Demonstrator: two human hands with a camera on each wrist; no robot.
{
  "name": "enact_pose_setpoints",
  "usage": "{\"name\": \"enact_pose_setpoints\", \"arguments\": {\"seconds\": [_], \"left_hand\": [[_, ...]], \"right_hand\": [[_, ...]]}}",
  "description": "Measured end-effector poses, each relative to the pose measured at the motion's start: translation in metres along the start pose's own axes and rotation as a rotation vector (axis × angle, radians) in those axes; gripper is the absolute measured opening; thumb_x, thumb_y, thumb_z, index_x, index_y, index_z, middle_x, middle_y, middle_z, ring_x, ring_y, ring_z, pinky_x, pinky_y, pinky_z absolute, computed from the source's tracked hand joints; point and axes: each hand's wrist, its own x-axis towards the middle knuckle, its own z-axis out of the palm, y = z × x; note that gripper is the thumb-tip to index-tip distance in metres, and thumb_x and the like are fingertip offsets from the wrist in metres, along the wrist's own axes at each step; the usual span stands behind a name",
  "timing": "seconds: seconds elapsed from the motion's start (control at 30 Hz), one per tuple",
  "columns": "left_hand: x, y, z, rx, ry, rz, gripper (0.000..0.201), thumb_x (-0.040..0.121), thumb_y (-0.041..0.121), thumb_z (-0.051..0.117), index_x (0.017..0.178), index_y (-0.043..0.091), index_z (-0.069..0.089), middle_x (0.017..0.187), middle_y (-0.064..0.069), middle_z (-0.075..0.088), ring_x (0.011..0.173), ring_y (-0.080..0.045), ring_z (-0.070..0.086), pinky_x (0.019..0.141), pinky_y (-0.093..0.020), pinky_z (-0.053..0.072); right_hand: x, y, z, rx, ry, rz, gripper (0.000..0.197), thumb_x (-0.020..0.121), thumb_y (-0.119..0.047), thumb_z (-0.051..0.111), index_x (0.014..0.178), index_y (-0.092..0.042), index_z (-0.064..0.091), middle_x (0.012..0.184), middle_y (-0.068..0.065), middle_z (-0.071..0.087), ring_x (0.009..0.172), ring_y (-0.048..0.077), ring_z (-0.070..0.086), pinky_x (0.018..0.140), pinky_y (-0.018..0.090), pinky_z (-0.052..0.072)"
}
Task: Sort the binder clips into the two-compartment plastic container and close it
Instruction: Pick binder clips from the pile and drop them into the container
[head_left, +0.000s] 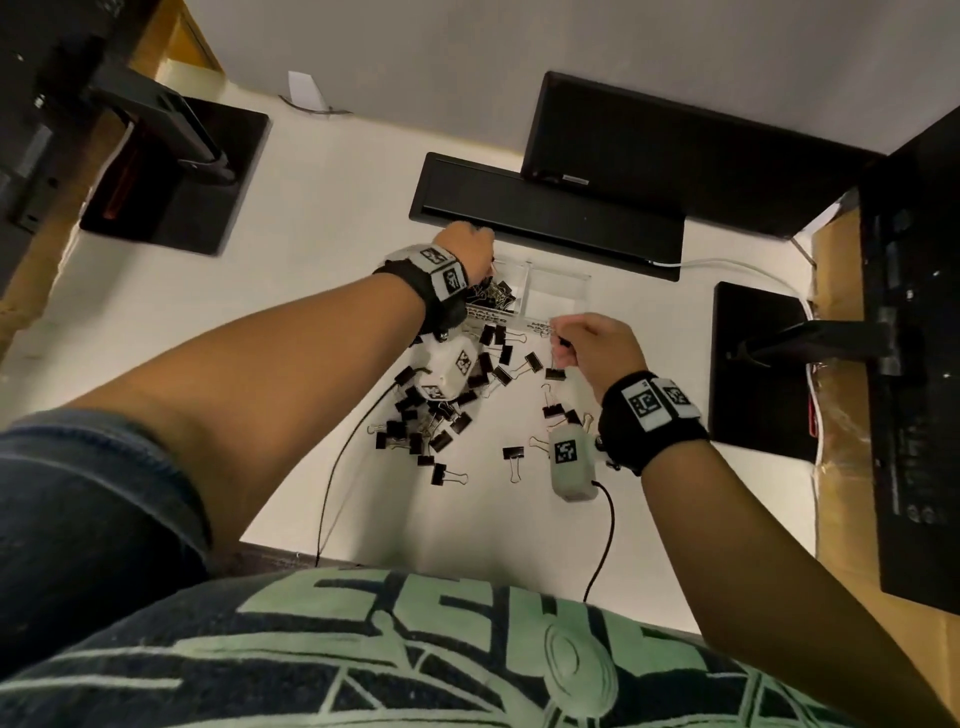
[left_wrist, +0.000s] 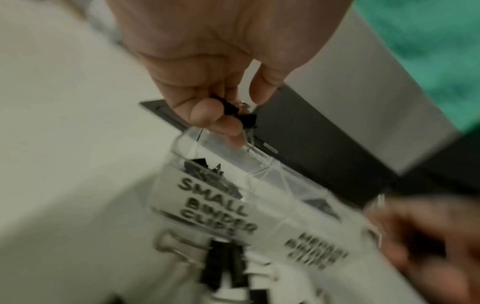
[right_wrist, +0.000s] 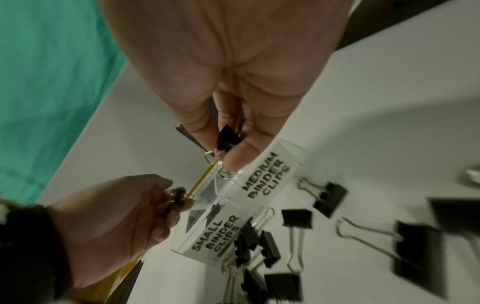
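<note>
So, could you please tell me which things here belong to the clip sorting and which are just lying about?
Job:
- container, small side part filled
- loose clips on the desk
- left hand, holding small clips
- right hand, holding a clip

Lying about:
- monitor stands
- black bar
- white cable
- cardboard

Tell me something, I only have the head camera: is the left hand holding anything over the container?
Observer: Yes. In the left wrist view, the left hand pinches small black clips above the container.
Operator: Which compartment is that?
Observer: The label below it reads SMALL BINDER CLIPS.
Operator: And the right hand?
Observer: In the right wrist view, the right hand pinches a black clip by the compartment labelled MEDIUM BINDER CLIPS.
</note>
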Motion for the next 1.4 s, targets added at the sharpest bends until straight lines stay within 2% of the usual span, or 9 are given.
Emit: {"name": "enact_pose_setpoints", "arguments": {"seconds": [0.17, 0.27, 0.37, 0.57, 0.8, 0.87, 1.03, 1.17, 1.4], "left_hand": [[-0.011, -0.008, 0.008, 0.530, -0.004, 0.229, 0.030, 0.094, 0.025, 0.046, 0.115, 0.008, 0.058, 0.112, -0.011, 0.062, 0.100, -0.026, 0.060, 0.076, -0.029, 0.044], [-0.016, -0.013, 0.003, 0.487, 0.037, 0.276, 0.030, 0.094, 0.021, 0.046, 0.121, 0.012, 0.056, 0.118, -0.011, 0.062, 0.103, -0.025, 0.061, 0.083, -0.032, 0.049], [-0.022, -0.023, -0.008, 0.357, 0.109, 0.285, 0.025, 0.092, 0.012, 0.043, 0.111, 0.013, 0.059, 0.111, -0.009, 0.064, 0.093, -0.024, 0.062, 0.082, -0.033, 0.051], [-0.033, -0.076, -0.038, 0.273, 0.153, 0.189, 0.027, 0.089, 0.007, 0.040, 0.102, 0.014, 0.063, 0.111, -0.006, 0.064, 0.092, -0.023, 0.060, 0.075, -0.025, 0.044], [-0.059, -0.143, -0.041, 0.439, 0.000, 0.146, 0.014, 0.083, 0.006, 0.054, 0.088, 0.018, 0.060, 0.100, -0.006, 0.065, 0.087, -0.021, 0.059, 0.076, -0.029, 0.048], [-0.065, -0.153, -0.038, 0.454, -0.034, 0.153, 0.016, 0.084, 0.009, 0.060, 0.097, 0.019, 0.060, 0.104, -0.006, 0.064, 0.091, -0.022, 0.061, 0.081, -0.031, 0.050], [-0.071, -0.162, -0.027, 0.515, -0.092, 0.197, 0.041, 0.088, 0.010, 0.060, 0.126, 0.025, 0.055, 0.119, -0.010, 0.055, 0.108, -0.027, 0.055, 0.090, -0.032, 0.043], [-0.071, -0.159, -0.022, 0.528, -0.080, 0.223, 0.035, 0.087, 0.005, 0.058, 0.120, 0.016, 0.058, 0.120, -0.012, 0.055, 0.109, -0.029, 0.056, 0.090, -0.032, 0.045], [-0.073, -0.160, -0.023, 0.477, -0.016, 0.213, 0.024, 0.080, 0.009, 0.068, 0.102, 0.012, 0.058, 0.111, -0.009, 0.052, 0.095, -0.026, 0.057, 0.078, -0.030, 0.047]], "right_hand": [[0.018, -0.027, 0.013, -0.248, 0.005, -0.185, 0.016, 0.089, -0.013, 0.053, 0.091, -0.014, 0.069, 0.080, 0.002, 0.066, 0.062, 0.010, 0.062, 0.067, 0.024, 0.055], [0.029, -0.039, 0.029, -0.356, -0.004, -0.242, 0.013, 0.089, -0.015, 0.056, 0.089, -0.019, 0.069, 0.075, 0.001, 0.064, 0.062, 0.011, 0.060, 0.060, 0.022, 0.050], [0.041, -0.044, 0.046, -0.450, -0.005, -0.251, 0.010, 0.087, -0.021, 0.059, 0.090, -0.023, 0.068, 0.073, -0.007, 0.061, 0.077, 0.014, 0.063, 0.069, 0.027, 0.051], [0.034, -0.046, 0.061, -0.538, 0.010, -0.273, 0.026, 0.092, -0.016, 0.052, 0.112, -0.018, 0.068, 0.119, 0.002, 0.065, 0.107, 0.018, 0.061, 0.089, 0.023, 0.046], [-0.014, 0.008, 0.102, -0.715, -0.337, -0.308, 0.017, 0.087, -0.008, 0.059, 0.099, -0.012, 0.071, 0.100, 0.004, 0.065, 0.091, 0.018, 0.062, 0.083, 0.026, 0.050], [-0.021, 0.024, 0.107, -0.832, -0.390, -0.347, 0.014, 0.087, -0.014, 0.063, 0.099, -0.014, 0.069, 0.102, 0.006, 0.059, 0.091, 0.020, 0.060, 0.083, 0.032, 0.052], [-0.022, 0.038, 0.092, -0.874, -0.301, -0.342, 0.020, 0.087, -0.018, 0.064, 0.107, -0.017, 0.066, 0.110, 0.009, 0.054, 0.094, 0.021, 0.057, 0.085, 0.031, 0.048], [-0.022, 0.038, 0.073, -0.865, -0.197, -0.314, 0.020, 0.088, -0.013, 0.059, 0.106, -0.016, 0.065, 0.112, 0.009, 0.052, 0.099, 0.025, 0.056, 0.082, 0.028, 0.044], [-0.031, 0.033, 0.098, -0.871, -0.255, -0.433, 0.021, 0.086, -0.013, 0.062, 0.107, -0.013, 0.064, 0.112, 0.010, 0.053, 0.097, 0.020, 0.053, 0.087, 0.029, 0.046]]}}
